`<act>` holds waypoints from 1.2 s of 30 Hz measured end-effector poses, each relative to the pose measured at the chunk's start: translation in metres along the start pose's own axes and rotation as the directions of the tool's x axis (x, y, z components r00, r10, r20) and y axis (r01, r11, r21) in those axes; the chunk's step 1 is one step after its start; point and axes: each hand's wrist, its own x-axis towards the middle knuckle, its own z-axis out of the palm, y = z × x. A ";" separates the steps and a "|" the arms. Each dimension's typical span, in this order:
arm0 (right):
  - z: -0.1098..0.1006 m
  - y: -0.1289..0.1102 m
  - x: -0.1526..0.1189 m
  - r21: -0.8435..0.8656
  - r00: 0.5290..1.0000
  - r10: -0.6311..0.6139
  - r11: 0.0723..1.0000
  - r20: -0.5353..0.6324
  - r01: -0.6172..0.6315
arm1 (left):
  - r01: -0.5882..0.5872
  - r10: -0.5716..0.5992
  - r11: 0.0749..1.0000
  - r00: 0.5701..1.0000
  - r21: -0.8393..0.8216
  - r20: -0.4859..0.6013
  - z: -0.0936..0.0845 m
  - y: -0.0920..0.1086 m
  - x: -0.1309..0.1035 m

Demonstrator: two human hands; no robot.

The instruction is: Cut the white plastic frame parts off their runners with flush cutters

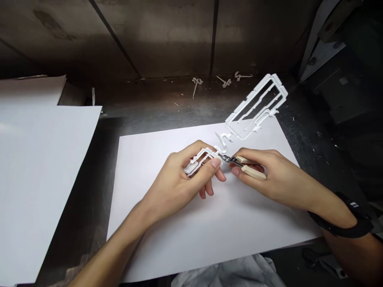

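My left hand [185, 179] is closed on the lower end of a white plastic part [254, 105], thumb on top and some fingers beneath. The part has two open rectangular frames, a small one in my hand and a larger one slanting up to the right, joined by a curved thin piece. My right hand [269, 171] is wrapped round the cream handles of small metal cutters [253, 171]. The jaws of the cutters touch the white part beside my left thumb. Both hands are above a white sheet [149, 155].
Large white sheets [36, 159] lie at the left. Thin white scraps [196, 84] are scattered along the back of the dark metal table [143, 109], below a brown metal wall [167, 36]. Dark equipment stands at the right.
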 end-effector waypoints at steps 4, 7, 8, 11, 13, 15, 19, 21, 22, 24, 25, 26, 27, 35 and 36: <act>0.000 0.002 0.000 -0.027 1.000 -0.004 1.000 0.011 0.004 | 0.010 -0.010 0.999 1.000 0.041 -0.004 0.000 0.002 0.001; 0.000 0.002 0.000 -0.037 0.999 -0.016 0.999 0.039 0.018 | 0.018 -0.019 0.999 1.000 0.048 0.003 0.000 0.003 0.001; 0.000 0.002 0.000 -0.036 0.999 -0.019 0.999 0.049 0.021 | 0.017 -0.017 0.999 1.000 0.045 0.007 0.000 0.003 0.001; 0.000 0.001 -0.001 -0.023 0.997 -0.022 0.999 0.076 0.024 | 0.029 -0.030 0.999 0.999 0.037 0.012 -0.001 0.003 0.001; 0.000 0.001 -0.001 -0.020 0.996 -0.023 0.999 0.091 0.025 | 0.054 -0.055 0.998 0.998 0.030 0.025 -0.002 0.002 0.001; -0.001 0.003 -0.001 -0.018 0.994 -0.016 1.000 0.106 0.018 | 0.081 -0.082 0.997 0.996 0.016 0.045 -0.003 0.001 0.001; -0.001 0.008 0.001 0.020 0.986 0.020 1.000 0.166 -0.024 | 0.131 -0.131 0.991 0.989 -0.001 0.068 -0.003 0.001 0.001; -0.002 0.009 0.001 0.047 0.976 0.041 0.998 0.215 -0.053 | 0.157 -0.156 0.988 0.984 0.000 0.081 -0.002 0.001 0.001; -0.003 0.010 0.001 0.062 0.969 0.052 0.996 0.243 -0.069 | 0.168 -0.167 0.986 0.982 0.002 0.087 -0.002 0.001 0.001; -0.005 0.008 0.000 0.099 0.952 0.073 0.989 0.297 -0.107 | 0.186 -0.185 0.983 0.978 0.003 0.099 -0.003 0.002 0.000; -0.006 0.007 0.000 0.121 0.943 0.081 0.985 0.323 -0.126 | 0.191 -0.190 0.982 0.976 0.002 0.106 -0.003 0.003 0.000; -0.007 0.005 0.000 0.144 0.934 0.087 0.979 0.347 -0.145 | 0.193 -0.192 0.981 0.975 0.002 0.113 -0.003 0.003 0.000; -0.008 0.003 -0.001 0.166 0.927 0.090 0.973 0.365 -0.160 | 0.191 -0.190 0.982 0.974 0.002 0.120 -0.004 0.003 0.000; -0.003 0.004 -0.001 0.103 0.936 0.102 0.984 0.336 -0.144 | 0.177 -0.178 0.984 0.974 0.025 0.137 -0.005 -0.001 0.002; -0.002 0.005 -0.001 0.081 0.939 0.109 0.986 0.327 -0.143 | 0.177 -0.179 0.984 0.974 0.027 0.141 -0.005 -0.001 0.002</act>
